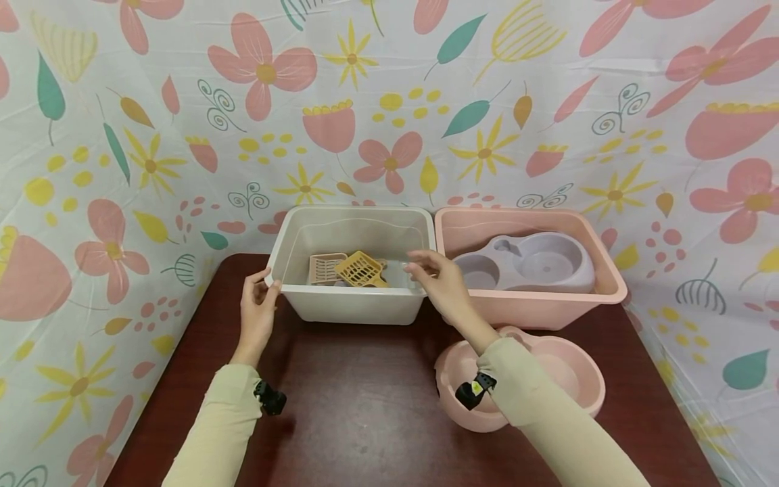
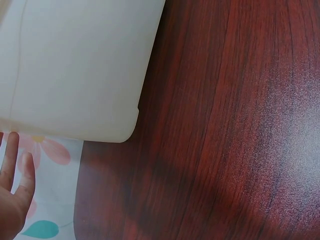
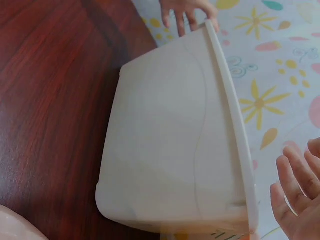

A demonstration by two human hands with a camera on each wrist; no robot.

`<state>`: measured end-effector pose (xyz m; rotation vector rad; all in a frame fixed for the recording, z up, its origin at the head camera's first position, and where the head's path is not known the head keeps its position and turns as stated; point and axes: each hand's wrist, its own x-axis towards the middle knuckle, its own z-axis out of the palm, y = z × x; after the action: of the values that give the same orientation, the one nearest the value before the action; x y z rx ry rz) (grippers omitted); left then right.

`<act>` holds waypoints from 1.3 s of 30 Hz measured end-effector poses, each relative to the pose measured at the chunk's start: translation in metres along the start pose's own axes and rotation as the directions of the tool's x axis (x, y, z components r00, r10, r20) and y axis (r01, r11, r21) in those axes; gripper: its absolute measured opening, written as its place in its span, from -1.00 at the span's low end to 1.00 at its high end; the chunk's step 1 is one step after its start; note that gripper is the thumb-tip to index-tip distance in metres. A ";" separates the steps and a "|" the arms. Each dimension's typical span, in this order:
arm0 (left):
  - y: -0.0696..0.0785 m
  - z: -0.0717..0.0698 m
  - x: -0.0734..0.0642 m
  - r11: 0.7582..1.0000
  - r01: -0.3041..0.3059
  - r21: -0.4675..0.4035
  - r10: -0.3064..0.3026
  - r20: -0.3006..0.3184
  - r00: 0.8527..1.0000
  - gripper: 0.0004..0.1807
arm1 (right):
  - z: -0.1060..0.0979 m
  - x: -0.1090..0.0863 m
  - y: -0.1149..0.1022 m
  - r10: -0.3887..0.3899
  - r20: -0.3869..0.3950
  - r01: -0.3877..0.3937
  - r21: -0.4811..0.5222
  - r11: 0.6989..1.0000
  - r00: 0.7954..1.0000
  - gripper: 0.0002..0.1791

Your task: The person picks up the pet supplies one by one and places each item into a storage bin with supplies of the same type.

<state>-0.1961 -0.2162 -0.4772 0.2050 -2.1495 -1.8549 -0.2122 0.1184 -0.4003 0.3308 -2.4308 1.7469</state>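
Observation:
A grey-white plastic bin [image 1: 353,306] stands at the back of the table. Thumb and fingers of my left hand [image 1: 258,308] hold its front left rim corner, the remaining fingers hanging loosely outside. Over the opposite front corner is my right hand [image 1: 443,281], fingers loosely bent and apart; the right wrist view finds nothing in its fingers. Inside the bin lie a yellow litter scoop [image 1: 360,269], a beige litter scoop [image 1: 324,268] and a clear plastic piece [image 1: 397,274]. The front wall hides their lower parts.
Against the bin's right side stands a pink bin [image 1: 517,308] with a lavender double pet bowl [image 1: 550,260] in it. A pink double pet bowl [image 1: 581,375] sits in front, partly under my right forearm. Flowered cloth [image 1: 389,101] hangs behind the dark wooden table [image 1: 359,406].

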 end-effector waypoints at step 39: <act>0.012 0.002 -0.005 0.999 0.025 -0.026 -0.025 0.002 1.000 -0.52 | -0.057 -0.049 0.001 -0.004 -0.055 0.002 -0.041 0.999 0.998 -0.69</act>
<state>-0.1913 -0.2111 -0.4666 0.2256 -2.1328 -1.8960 -0.1667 0.1773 -0.3948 0.2778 -2.4221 1.6796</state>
